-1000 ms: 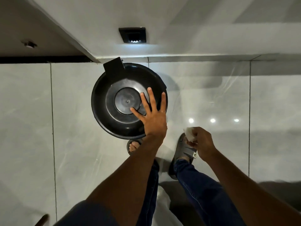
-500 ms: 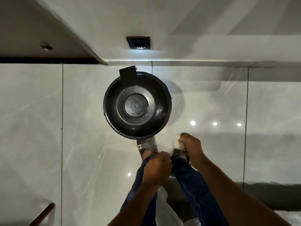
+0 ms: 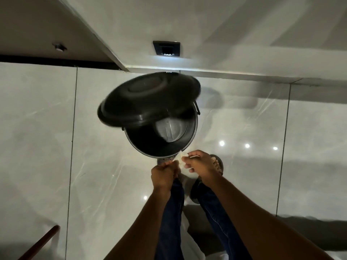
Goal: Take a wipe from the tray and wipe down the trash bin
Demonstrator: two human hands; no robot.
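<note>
— Head view: what does each grip hold?
— Left hand (image 3: 165,174) and right hand (image 3: 200,164) both pinch the white wipe (image 3: 181,162), stretched between them at center frame.
— And the trash bin (image 3: 161,136)?
— Just above them on the floor, its blurred lid (image 3: 148,98) tilted up.

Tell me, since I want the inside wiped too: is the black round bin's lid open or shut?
Open: the black lid is tilted up, exposing the bin's interior.

Black trash bin (image 3: 159,145) with black lid (image 3: 148,102), white wipe (image 3: 181,162), pale grey marbled floor tiles (image 3: 37,128), dark blue jeans (image 3: 172,212), black wall plate (image 3: 166,48) on far side.
</note>
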